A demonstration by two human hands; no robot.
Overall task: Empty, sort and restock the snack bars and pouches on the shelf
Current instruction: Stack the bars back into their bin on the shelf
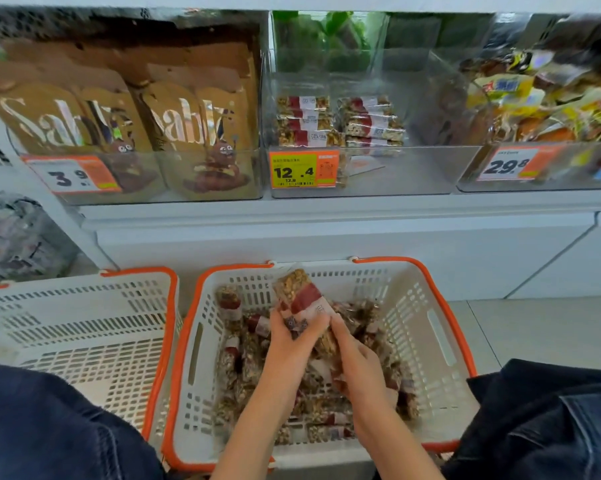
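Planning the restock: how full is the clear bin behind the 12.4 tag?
Partly full: the clear plastic bin holds two short stacks of nut bars; its right side is bare.

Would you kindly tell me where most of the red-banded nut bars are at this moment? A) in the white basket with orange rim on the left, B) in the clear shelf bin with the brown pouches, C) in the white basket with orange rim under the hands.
C: the red-banded nut bars lie heaped in the white basket with orange rim beneath both hands, while only two short stacks sit in the middle clear shelf bin.

Bright, even light (edges bowed, slightly soft).
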